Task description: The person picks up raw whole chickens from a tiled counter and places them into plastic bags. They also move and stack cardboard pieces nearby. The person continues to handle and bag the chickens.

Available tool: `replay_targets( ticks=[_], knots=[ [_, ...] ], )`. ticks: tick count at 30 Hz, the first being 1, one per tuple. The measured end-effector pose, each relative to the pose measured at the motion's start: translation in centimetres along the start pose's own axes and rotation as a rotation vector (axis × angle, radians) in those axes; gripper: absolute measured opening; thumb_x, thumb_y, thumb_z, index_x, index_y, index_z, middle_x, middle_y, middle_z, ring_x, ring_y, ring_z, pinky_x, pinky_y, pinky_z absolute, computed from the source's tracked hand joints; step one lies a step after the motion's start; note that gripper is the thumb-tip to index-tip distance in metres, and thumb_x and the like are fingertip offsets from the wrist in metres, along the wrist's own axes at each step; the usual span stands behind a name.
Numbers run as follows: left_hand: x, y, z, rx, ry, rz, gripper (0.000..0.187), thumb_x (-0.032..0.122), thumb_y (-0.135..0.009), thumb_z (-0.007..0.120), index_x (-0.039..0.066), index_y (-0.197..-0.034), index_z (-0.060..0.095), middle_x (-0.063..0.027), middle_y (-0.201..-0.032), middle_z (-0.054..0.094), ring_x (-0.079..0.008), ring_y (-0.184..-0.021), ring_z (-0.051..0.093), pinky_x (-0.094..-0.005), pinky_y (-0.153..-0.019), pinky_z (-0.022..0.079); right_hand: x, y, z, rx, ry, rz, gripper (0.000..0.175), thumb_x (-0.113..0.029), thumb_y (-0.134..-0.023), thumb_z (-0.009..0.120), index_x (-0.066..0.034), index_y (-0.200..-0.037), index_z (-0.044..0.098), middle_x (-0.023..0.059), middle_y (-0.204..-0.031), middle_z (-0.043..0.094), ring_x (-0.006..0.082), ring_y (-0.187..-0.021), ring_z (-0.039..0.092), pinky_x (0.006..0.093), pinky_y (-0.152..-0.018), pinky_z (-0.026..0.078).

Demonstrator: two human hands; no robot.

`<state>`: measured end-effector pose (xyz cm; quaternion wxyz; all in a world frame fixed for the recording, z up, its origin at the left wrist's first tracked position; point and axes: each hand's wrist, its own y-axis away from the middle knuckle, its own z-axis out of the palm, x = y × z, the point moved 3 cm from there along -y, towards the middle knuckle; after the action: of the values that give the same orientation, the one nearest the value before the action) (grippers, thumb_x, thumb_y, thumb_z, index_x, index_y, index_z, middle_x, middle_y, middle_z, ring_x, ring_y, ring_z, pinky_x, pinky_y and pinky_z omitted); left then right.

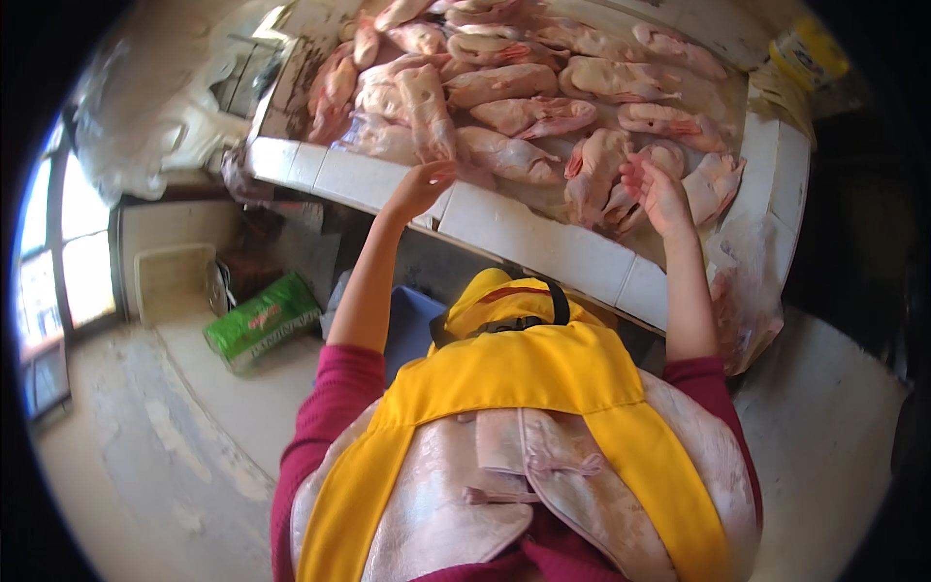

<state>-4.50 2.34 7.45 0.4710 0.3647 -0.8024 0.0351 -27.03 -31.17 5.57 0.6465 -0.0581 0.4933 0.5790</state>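
Observation:
Several plucked, raw poultry carcasses (502,84) lie spread over a counter with a raised white-tiled rim (531,247). My left hand (428,185) is over the near rim, its fingers loosely curled beside the lower end of an upright-lying carcass (424,109); whether it touches that carcass cannot be told. My right hand (654,190) is raised palm inward with fingers apart, holding nothing, above the carcasses at the near right. Left of it lies another carcass (596,174), and a pale one (713,189) is to its right.
A clear plastic bag (749,291) with pinkish contents hangs over the right rim. A yellow tub (809,54) stands at the far right corner. Beneath the counter is a blue container (414,327). A green package (262,320) and a pale basin (173,282) are at the left.

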Motion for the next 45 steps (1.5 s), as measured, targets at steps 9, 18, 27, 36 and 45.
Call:
replay_targets(
  ticks=[9, 18, 27, 36, 45],
  knots=[
    [-9.6, -18.7, 13.1, -1.001, -0.632, 0.497, 0.040, 0.038, -0.081, 0.056, 0.004, -0.099, 0.063, -0.0199, -0.100, 0.061, -0.0346, -0.092, 0.058, -0.0422, -0.080, 0.045, 5.3, 6.3, 2.7, 0.484, -0.154, -0.122, 0.029, -0.020, -0.092, 0.047, -0.0019, -0.113, 0.055, 0.0085, -0.097, 0.062, 0.0151, -0.083, 0.059, 0.0263, -0.075, 0.047],
    [-14.8, -16.9, 27.4, -1.216, -0.450, 0.562, 0.038, 0.034, -0.087, 0.047, -0.001, -0.090, 0.061, -0.0211, -0.087, 0.063, -0.0349, -0.083, 0.059, -0.0427, -0.076, 0.044, 7.2, 1.8, 3.9, 0.692, 0.014, -0.101, 0.026, -0.020, -0.091, 0.048, -0.0013, -0.106, 0.059, 0.0074, -0.095, 0.063, 0.0127, -0.080, 0.059, 0.0258, -0.074, 0.049],
    [-2.9, -14.4, 11.4, -1.111, 0.262, -0.415, 0.047, 0.048, -0.092, 0.042, 0.004, -0.077, 0.055, -0.0006, -0.053, 0.042, -0.0105, -0.041, 0.039, -0.0268, -0.038, 0.034, 10.4, -11.2, 3.5, 0.595, 0.264, -0.053, 0.025, -0.025, -0.090, 0.053, -0.0028, -0.095, 0.064, 0.0040, -0.084, 0.065, 0.0103, -0.073, 0.059, 0.0226, -0.061, 0.045],
    [2.0, -11.9, 3.8, -0.816, 0.627, -0.225, 0.018, 0.018, -0.091, 0.046, 0.004, -0.086, 0.056, -0.0015, -0.070, 0.052, -0.0106, -0.060, 0.048, -0.0238, -0.057, 0.041, 9.5, -21.2, 11.4, 0.367, -0.147, 0.155, 0.028, -0.032, -0.088, 0.056, -0.0085, -0.072, 0.054, 0.0047, -0.065, 0.058, 0.0135, -0.057, 0.056, 0.0249, -0.044, 0.040],
    [-1.1, -17.7, 5.6, -0.408, 1.007, -0.433, 0.013, 0.017, -0.087, 0.053, 0.004, -0.092, 0.055, -0.0031, -0.066, 0.053, -0.0116, -0.050, 0.049, -0.0229, -0.043, 0.039, 11.7, -17.0, 18.3, 0.475, -0.498, 0.222, 0.036, -0.043, -0.091, 0.045, -0.0144, -0.069, 0.049, 0.0013, -0.055, 0.050, 0.0146, -0.043, 0.048, 0.0261, -0.038, 0.038]
  ],
)
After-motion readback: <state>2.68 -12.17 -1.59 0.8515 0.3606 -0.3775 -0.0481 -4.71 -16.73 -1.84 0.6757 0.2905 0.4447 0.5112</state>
